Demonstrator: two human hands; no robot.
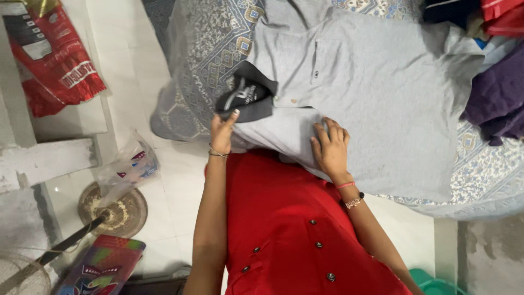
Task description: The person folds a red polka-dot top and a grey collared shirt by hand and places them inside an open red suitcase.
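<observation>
Grey polo shirt (376, 93) spread flat, both hands at its near end, centre frame.

Upper left: red plastic bag (60, 71); lower left: clear bag (128, 166), round mat (123, 216). Left hand (224, 130) at centre, fingers pinched on dark collar (245, 97), folded back over the chest. Right hand (329, 146) just right of it, fingers slightly apart, pressed flat on grey fabric. Shirt across patterned bedspread (218, 49), upper centre to right. Far right: purple garment (499, 95), probably part of a clothes pile.
</observation>
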